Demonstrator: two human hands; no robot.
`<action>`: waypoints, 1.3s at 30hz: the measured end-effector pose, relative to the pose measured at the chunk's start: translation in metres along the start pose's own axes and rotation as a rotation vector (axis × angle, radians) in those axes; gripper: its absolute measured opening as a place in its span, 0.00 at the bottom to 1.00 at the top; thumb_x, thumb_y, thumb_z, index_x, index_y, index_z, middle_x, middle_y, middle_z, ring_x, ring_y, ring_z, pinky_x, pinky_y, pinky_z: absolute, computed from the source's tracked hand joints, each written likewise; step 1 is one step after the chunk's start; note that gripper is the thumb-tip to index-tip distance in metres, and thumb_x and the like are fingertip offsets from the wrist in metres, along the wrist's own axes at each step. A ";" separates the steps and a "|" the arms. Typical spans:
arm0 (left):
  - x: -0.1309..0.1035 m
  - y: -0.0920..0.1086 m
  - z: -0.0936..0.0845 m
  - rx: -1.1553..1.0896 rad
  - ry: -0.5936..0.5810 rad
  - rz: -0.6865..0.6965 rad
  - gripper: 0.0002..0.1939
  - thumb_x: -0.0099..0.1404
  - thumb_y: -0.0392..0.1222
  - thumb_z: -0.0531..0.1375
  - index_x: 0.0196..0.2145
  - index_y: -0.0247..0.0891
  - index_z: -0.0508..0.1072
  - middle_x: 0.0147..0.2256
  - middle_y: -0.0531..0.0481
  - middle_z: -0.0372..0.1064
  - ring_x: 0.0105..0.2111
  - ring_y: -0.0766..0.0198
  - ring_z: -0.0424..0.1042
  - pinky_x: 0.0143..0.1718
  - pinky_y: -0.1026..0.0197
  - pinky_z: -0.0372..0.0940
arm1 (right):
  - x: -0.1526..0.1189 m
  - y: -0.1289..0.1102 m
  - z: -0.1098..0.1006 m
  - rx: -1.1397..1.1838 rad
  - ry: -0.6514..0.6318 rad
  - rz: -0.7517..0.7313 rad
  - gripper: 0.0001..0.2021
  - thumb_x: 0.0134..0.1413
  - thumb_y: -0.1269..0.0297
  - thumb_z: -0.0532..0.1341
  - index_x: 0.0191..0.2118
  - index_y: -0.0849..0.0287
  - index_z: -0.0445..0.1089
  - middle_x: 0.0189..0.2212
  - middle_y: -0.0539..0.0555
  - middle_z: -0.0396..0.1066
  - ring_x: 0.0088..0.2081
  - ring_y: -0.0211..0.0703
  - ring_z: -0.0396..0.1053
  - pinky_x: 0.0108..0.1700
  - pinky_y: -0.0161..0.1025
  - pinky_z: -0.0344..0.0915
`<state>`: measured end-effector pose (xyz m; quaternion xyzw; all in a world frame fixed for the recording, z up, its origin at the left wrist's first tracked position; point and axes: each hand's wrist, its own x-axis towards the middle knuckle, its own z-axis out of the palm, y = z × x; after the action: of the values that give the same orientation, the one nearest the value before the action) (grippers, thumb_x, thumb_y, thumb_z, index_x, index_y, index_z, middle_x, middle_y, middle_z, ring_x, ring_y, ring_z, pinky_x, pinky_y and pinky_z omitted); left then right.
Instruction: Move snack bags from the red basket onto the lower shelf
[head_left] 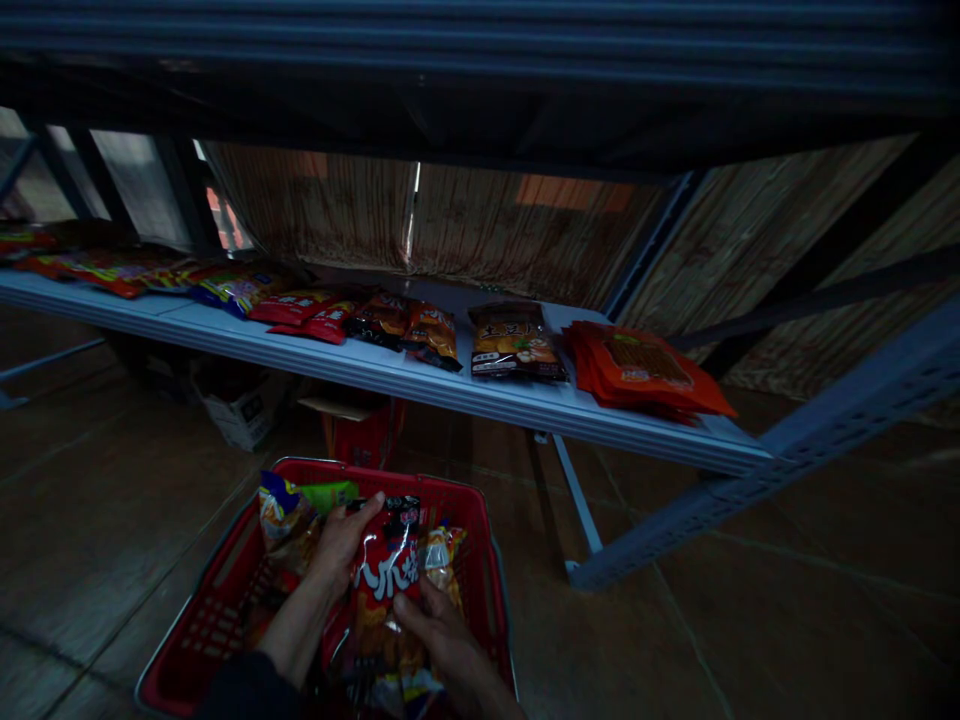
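Observation:
Both my hands are closed on a red and black snack bag with large white lettering, held over the red shopping basket. My left hand grips its upper left side, with the thumb on the front. Lower down, my right hand pinches the right edge, thumb in front. More packets are in the basket: a blue, white and brown packet at the back left, a green one beside it and a yellow one at the right. My hands and the bag hide part of the contents.
Above and behind the basket runs a metal shelf. It carries rows of snack bags, including red bags, a dark brown bag and a pile of orange packets. Cardboard boxes stand beneath. A slanting shelf post is at the right.

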<state>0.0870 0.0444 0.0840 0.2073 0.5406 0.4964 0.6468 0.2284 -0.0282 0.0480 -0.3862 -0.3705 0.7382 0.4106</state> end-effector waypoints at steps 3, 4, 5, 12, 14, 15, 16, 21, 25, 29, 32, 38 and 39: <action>0.002 -0.001 -0.002 0.015 -0.002 -0.004 0.20 0.45 0.48 0.67 0.34 0.34 0.71 0.24 0.45 0.75 0.23 0.57 0.74 0.27 0.57 0.69 | -0.001 0.002 0.000 0.004 0.015 0.000 0.23 0.46 0.55 0.63 0.49 0.56 0.65 0.44 0.54 0.73 0.47 0.51 0.68 0.51 0.48 0.59; 0.002 -0.002 -0.003 0.024 -0.009 -0.001 0.20 0.46 0.49 0.66 0.33 0.34 0.71 0.24 0.45 0.75 0.22 0.57 0.74 0.27 0.57 0.69 | -0.001 0.001 0.001 -0.002 0.030 -0.003 0.22 0.45 0.55 0.63 0.48 0.57 0.66 0.44 0.55 0.73 0.47 0.51 0.68 0.51 0.48 0.59; 0.003 -0.002 -0.003 0.032 -0.025 0.002 0.20 0.46 0.50 0.66 0.33 0.34 0.72 0.24 0.46 0.75 0.22 0.58 0.74 0.27 0.57 0.69 | -0.002 0.000 0.002 -0.004 0.049 -0.006 0.21 0.45 0.56 0.63 0.47 0.58 0.67 0.43 0.55 0.73 0.47 0.51 0.68 0.51 0.48 0.60; -0.010 0.008 0.002 0.050 -0.220 -0.017 0.20 0.49 0.54 0.63 0.35 0.37 0.71 0.32 0.45 0.76 0.31 0.57 0.75 0.34 0.57 0.68 | -0.006 -0.010 0.003 0.062 0.187 -0.001 0.21 0.43 0.55 0.64 0.44 0.56 0.67 0.41 0.54 0.74 0.44 0.50 0.70 0.51 0.48 0.61; -0.019 0.013 0.001 0.108 -0.202 -0.035 0.22 0.48 0.53 0.65 0.39 0.39 0.72 0.39 0.44 0.74 0.39 0.56 0.73 0.39 0.57 0.66 | -0.006 -0.010 0.000 0.091 0.221 -0.004 0.24 0.41 0.54 0.65 0.46 0.57 0.66 0.42 0.55 0.73 0.45 0.49 0.69 0.51 0.48 0.61; -0.023 0.015 0.000 0.151 -0.204 -0.051 0.23 0.47 0.52 0.65 0.40 0.40 0.72 0.42 0.44 0.73 0.42 0.55 0.72 0.40 0.58 0.66 | -0.006 -0.010 -0.002 0.108 0.234 -0.007 0.25 0.41 0.54 0.65 0.47 0.57 0.65 0.42 0.55 0.73 0.45 0.50 0.69 0.50 0.48 0.61; -0.027 0.015 -0.003 0.200 -0.224 -0.072 0.24 0.46 0.51 0.66 0.41 0.41 0.72 0.43 0.44 0.73 0.44 0.55 0.70 0.41 0.58 0.65 | -0.005 -0.011 -0.004 0.127 0.243 -0.014 0.27 0.41 0.53 0.65 0.48 0.57 0.64 0.42 0.55 0.73 0.45 0.49 0.69 0.50 0.47 0.61; -0.031 -0.006 -0.019 0.316 -0.511 -0.111 0.25 0.41 0.46 0.69 0.39 0.40 0.73 0.38 0.46 0.75 0.39 0.55 0.72 0.42 0.55 0.64 | -0.008 -0.018 -0.005 0.166 0.291 -0.050 0.24 0.44 0.53 0.63 0.48 0.57 0.64 0.39 0.55 0.75 0.40 0.49 0.72 0.44 0.46 0.65; -0.030 -0.019 -0.023 0.266 -0.600 -0.072 0.28 0.40 0.48 0.69 0.40 0.38 0.73 0.35 0.44 0.75 0.35 0.54 0.73 0.41 0.54 0.64 | -0.011 -0.023 0.000 0.150 0.313 -0.029 0.23 0.43 0.53 0.64 0.45 0.58 0.65 0.36 0.54 0.76 0.38 0.50 0.73 0.43 0.47 0.66; -0.036 -0.008 -0.022 0.294 -0.650 -0.031 0.24 0.45 0.48 0.67 0.40 0.37 0.73 0.36 0.44 0.74 0.37 0.56 0.73 0.44 0.55 0.63 | -0.013 -0.025 0.004 0.185 0.274 -0.060 0.24 0.42 0.54 0.65 0.46 0.58 0.65 0.38 0.55 0.75 0.40 0.50 0.72 0.44 0.47 0.65; -0.040 0.000 -0.021 0.306 -0.690 0.015 0.22 0.49 0.46 0.65 0.43 0.38 0.72 0.38 0.45 0.74 0.39 0.56 0.72 0.45 0.54 0.63 | -0.015 -0.027 0.004 0.224 0.254 -0.077 0.26 0.38 0.54 0.67 0.46 0.58 0.65 0.40 0.57 0.74 0.41 0.52 0.72 0.46 0.49 0.65; -0.042 0.002 -0.014 0.322 -0.633 0.067 0.22 0.49 0.46 0.65 0.43 0.38 0.73 0.40 0.44 0.74 0.40 0.56 0.72 0.46 0.56 0.62 | -0.021 -0.037 0.009 0.223 0.230 -0.136 0.32 0.33 0.57 0.70 0.48 0.56 0.62 0.42 0.57 0.73 0.45 0.54 0.69 0.49 0.52 0.62; -0.042 0.001 -0.013 0.315 -0.637 0.078 0.22 0.49 0.46 0.65 0.43 0.38 0.72 0.40 0.44 0.74 0.40 0.56 0.72 0.45 0.56 0.62 | -0.022 -0.038 0.010 0.219 0.220 -0.142 0.32 0.33 0.58 0.70 0.49 0.55 0.61 0.42 0.57 0.73 0.45 0.53 0.69 0.49 0.52 0.62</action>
<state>0.0778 0.0051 0.1016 0.4693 0.3736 0.3418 0.7235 0.2400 -0.0356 0.0906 -0.3905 -0.2670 0.6966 0.5394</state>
